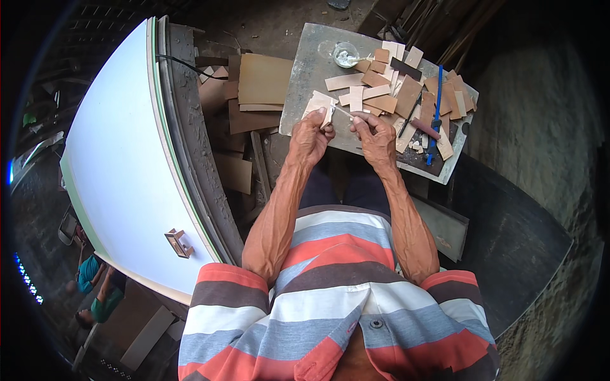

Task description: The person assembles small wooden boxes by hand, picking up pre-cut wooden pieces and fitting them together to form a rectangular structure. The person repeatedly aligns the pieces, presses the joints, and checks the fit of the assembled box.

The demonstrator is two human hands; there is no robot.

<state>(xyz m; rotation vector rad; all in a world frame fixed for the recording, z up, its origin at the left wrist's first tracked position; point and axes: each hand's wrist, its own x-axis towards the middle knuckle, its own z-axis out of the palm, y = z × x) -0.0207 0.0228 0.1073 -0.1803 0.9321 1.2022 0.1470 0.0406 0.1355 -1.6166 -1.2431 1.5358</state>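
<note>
My left hand [310,136] grips a small pale wood piece [319,101] between thumb and fingers, over the near left side of the board-topped work table [302,70]. In my right hand [376,136], a thin light stick [344,112] is pinched, its tip close to the edge of that piece. Beyond my hands stands a small clear cup [345,54] with white paste in it. Thin pale and brown wood pieces [375,79] lie scattered across the table. Nearer my right hand are a tool with a reddish-brown handle [425,129] and a long blue tool [437,114].
To my left is a large white panel [127,146] with a small wooden block-like object [179,243] on it. Brown boards [264,79] are stacked between panel and table. A dark sheet [508,235] leans at the right. Two people [101,292] are at the far lower left.
</note>
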